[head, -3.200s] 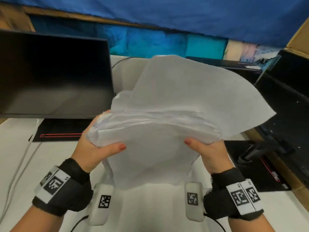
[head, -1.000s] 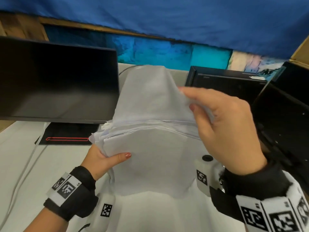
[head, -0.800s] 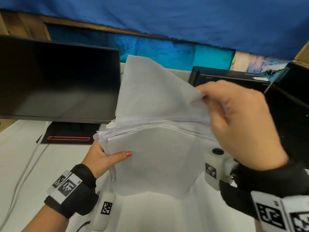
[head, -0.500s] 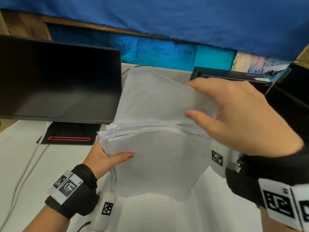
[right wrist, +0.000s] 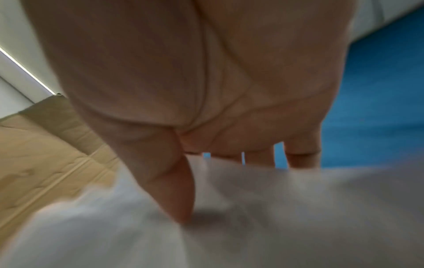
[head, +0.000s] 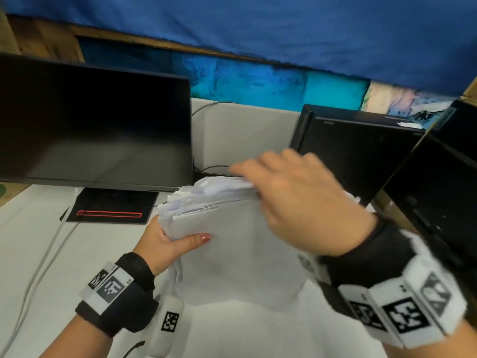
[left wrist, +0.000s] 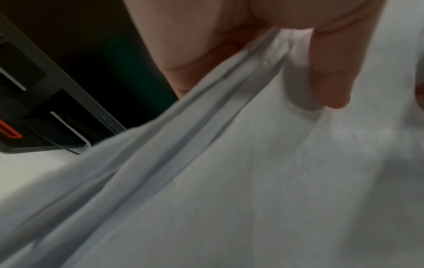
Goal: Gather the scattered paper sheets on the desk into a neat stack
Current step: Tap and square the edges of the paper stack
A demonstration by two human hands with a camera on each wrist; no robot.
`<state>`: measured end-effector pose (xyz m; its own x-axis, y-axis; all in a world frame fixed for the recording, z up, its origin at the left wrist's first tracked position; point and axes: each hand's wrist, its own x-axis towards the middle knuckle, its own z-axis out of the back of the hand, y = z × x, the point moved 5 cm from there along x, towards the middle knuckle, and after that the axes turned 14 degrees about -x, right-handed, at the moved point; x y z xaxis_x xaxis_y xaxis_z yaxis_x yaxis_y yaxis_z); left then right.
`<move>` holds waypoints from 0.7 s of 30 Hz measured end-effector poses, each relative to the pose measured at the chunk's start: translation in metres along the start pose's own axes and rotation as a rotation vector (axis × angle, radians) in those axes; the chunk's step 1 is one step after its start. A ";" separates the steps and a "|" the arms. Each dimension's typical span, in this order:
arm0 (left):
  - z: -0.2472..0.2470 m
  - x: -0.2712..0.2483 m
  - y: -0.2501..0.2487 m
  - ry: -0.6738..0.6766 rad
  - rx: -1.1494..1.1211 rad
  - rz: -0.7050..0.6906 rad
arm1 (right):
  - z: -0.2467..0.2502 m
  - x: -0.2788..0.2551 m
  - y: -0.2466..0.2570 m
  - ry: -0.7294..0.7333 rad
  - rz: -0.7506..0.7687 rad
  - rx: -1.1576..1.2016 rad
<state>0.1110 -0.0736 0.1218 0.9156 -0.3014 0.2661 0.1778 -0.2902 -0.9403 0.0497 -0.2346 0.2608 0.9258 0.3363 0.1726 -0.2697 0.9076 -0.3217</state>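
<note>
A thick stack of white paper sheets point(head: 232, 254) stands upright on the white desk point(head: 33, 236), its left edges still fanned unevenly. My left hand point(head: 165, 244) grips the stack's left edge, thumb across the front sheet; the left wrist view shows that thumb point(left wrist: 330, 81) on the paper sheets point(left wrist: 229, 181). My right hand point(head: 296, 202), blurred by motion, lies over the top edge. In the right wrist view its thumb point(right wrist: 174, 190) sits on the front of the paper sheets point(right wrist: 286, 217) and the fingers reach behind the top edge.
A dark monitor point(head: 90, 125) on a black base point(head: 111, 210) stands at the back left. A black computer case point(head: 356, 146) and more black equipment point(head: 438, 202) crowd the right. A white cable point(head: 38, 267) runs along the left desk.
The tall loose sheet that rose behind the stack has been brought down level with the top edge. My right hand moved down and left onto that edge. The left hand kept its grip.
</note>
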 end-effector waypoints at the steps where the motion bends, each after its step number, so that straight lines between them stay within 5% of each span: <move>1: 0.000 0.001 0.000 -0.005 0.005 0.002 | -0.011 0.000 0.008 0.034 0.014 0.044; 7: -0.005 0.001 -0.003 0.013 -0.007 -0.038 | -0.013 -0.010 0.016 -0.202 -0.072 0.209; 21: -0.009 -0.001 -0.005 0.033 0.069 -0.076 | -0.023 0.012 0.053 -0.147 0.028 0.112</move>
<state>0.1057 -0.0804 0.1282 0.8867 -0.3106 0.3425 0.2715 -0.2500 -0.9294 0.0527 -0.1886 0.2245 0.8710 0.3877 0.3016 -0.3304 0.9168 -0.2243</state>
